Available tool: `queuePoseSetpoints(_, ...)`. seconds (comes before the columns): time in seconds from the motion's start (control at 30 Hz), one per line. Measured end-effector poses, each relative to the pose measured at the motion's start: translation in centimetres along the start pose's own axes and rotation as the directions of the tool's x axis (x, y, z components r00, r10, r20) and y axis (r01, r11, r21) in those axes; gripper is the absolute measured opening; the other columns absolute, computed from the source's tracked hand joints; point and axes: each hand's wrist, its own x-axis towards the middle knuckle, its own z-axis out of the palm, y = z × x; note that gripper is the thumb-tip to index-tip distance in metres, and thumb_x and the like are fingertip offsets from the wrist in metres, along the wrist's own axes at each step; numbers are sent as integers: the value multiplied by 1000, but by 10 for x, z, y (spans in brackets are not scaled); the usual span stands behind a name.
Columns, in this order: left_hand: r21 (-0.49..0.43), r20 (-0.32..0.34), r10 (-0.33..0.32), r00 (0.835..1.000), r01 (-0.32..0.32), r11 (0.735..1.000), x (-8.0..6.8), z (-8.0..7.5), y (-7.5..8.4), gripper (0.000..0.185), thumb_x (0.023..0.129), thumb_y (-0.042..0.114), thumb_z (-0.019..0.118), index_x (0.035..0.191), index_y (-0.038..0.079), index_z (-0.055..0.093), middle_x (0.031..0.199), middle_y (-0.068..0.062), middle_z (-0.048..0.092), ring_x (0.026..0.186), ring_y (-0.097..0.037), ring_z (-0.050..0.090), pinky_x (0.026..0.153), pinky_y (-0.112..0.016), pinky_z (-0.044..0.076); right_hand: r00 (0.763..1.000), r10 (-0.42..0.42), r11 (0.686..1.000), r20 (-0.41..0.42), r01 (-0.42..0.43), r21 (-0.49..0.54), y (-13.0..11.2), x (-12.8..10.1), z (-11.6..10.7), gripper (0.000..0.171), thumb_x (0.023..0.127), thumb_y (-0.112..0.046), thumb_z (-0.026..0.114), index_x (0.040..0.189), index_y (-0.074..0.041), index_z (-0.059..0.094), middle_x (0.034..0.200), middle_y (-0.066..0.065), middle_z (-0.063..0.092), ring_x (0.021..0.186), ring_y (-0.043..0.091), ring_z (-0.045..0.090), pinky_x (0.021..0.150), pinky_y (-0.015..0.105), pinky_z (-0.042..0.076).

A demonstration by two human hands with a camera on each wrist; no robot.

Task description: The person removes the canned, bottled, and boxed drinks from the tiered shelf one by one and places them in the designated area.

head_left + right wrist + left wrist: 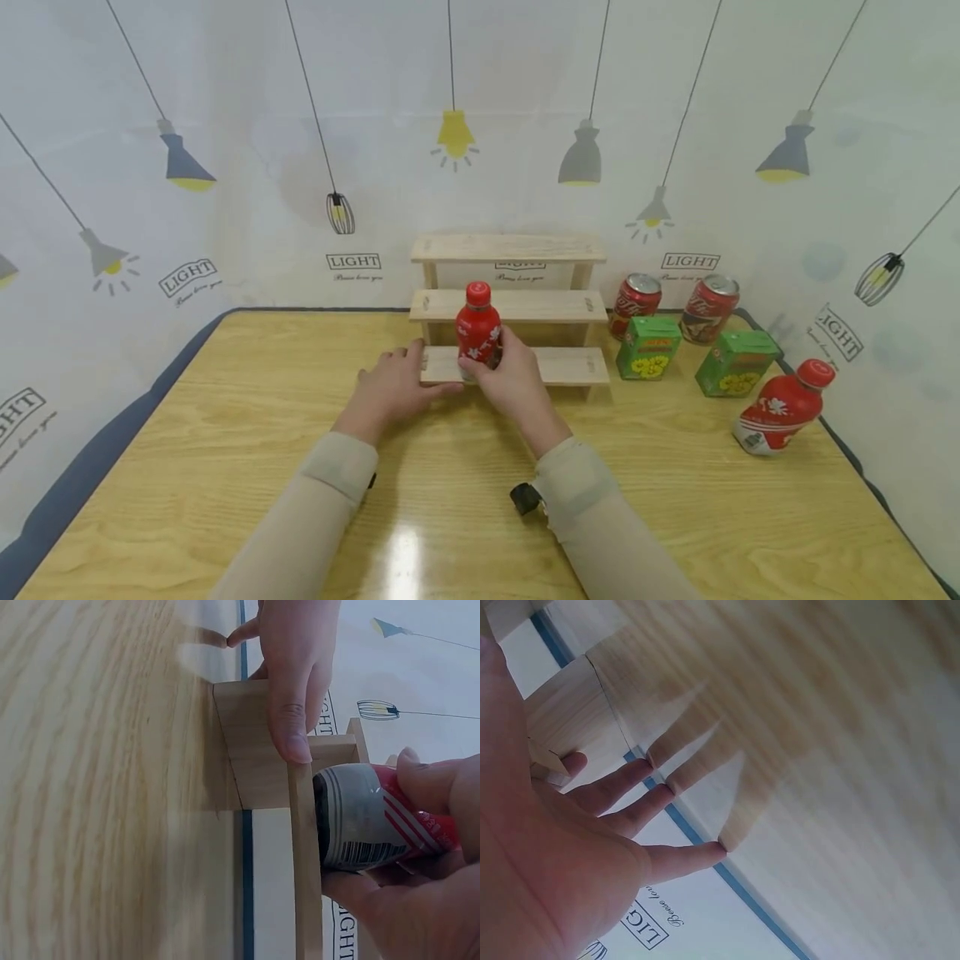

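My right hand grips a red plastic bottle with a red cap, upright at the lowest step of a three-tier wooden display stand. In the right wrist view the base of the bottle is right at the board of that step. My left hand is at the step's left end, its thumb along the front edge. In the left wrist view the other fingers of the left hand are spread, several fingertips touching the wooden table.
Right of the stand are two dark red cans, with two green drink cartons in front of them. A second red bottle stands nearer the table's right edge. Behind is a backdrop printed with lamps.
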Motion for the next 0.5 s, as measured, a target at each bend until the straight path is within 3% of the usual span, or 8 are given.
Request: queuePoseSetpoints(0.5, -6, -8, -12, 1000, 12, 1000, -1, -2, 2, 124, 77, 100, 53, 165, 15, 33, 159, -22, 53, 146, -45, 51, 113, -83, 37, 999, 11, 997, -48, -15, -80, 6, -1, -16, 57, 93, -24, 85, 139, -7, 56, 141, 15, 69, 134, 33, 66, 117, 53, 53)
